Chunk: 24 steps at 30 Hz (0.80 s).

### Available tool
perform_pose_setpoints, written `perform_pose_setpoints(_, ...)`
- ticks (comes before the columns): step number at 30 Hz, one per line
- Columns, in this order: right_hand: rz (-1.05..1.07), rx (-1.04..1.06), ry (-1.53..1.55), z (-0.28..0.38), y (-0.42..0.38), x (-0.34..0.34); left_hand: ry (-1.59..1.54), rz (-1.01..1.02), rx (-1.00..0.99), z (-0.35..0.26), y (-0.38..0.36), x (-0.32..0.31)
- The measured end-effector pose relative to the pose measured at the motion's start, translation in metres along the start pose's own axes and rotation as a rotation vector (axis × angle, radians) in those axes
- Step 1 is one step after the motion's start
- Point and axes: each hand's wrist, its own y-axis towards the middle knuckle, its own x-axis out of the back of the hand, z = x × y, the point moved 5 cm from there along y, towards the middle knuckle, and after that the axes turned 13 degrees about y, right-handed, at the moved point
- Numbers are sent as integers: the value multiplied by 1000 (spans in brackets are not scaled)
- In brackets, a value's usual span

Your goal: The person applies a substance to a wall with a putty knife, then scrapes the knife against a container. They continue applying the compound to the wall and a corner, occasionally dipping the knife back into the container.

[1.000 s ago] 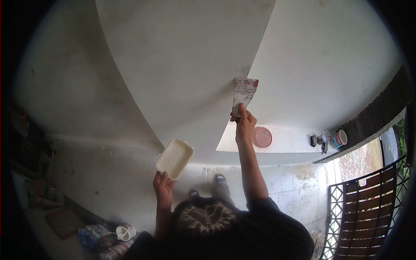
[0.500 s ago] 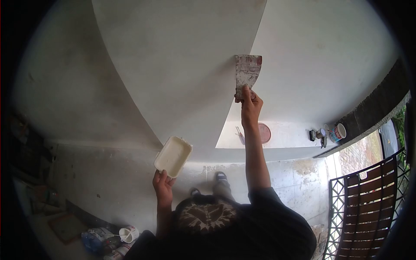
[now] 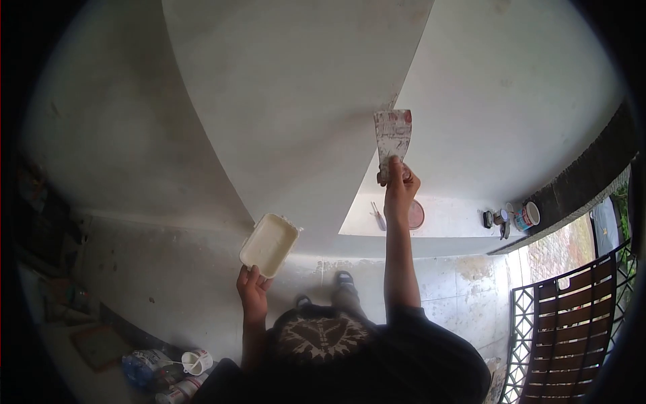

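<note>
In my right hand (image 3: 402, 185) is a wide putty knife (image 3: 393, 131), gripped by its handle with the thumb along the front. Its blade is smeared with white and reddish residue and points upward, overlapping the edge of the pale wall (image 3: 289, 101) in this view. My left hand (image 3: 254, 289) grips the lower end of a shallow cream-coloured rectangular tray (image 3: 270, 244), thumb over the rim. The tray's hollow side faces me, with pale material inside.
On the white ledge (image 3: 457, 219) lie a round reddish lid (image 3: 416, 215), a thin tool (image 3: 379, 214) and a paint bucket (image 3: 526, 215) with small containers. A slatted metal gate (image 3: 572, 316) stands at right. Lower left, a white tub (image 3: 197, 362) sits beside blue plastic (image 3: 140, 368).
My right hand has moved down and slightly right with the putty knife. Dark marks now show on the wall edge just above the blade. The left hand and tray stay nearly still.
</note>
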Motion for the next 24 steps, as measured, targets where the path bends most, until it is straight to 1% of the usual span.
perform_pose_setpoints(1,-13,0,-4,15,6,-9,8,7,8,0,0,-1)
perform_pose_setpoints(3,-52,93,-34,45,14,-27,12,-3,-4,1,1,0)
perform_pose_setpoints(6,-61,132,-24,61,16,-46,-41,-33,-4,1,1,-1)
perform_pose_setpoints(7,-96,133,-29,61,18,-49,-40,-35,-1,1,1,-1)
perform_pose_setpoints(14,-126,74,-29,39,28,-31,-59,-22,-14,5,1,-1)
perform_pose_setpoints(19,-197,36,-49,31,19,-21,-43,-22,5,5,2,-2)
perform_pose_setpoints(24,-204,47,-70,21,8,-14,-46,-2,-9,3,2,-1)
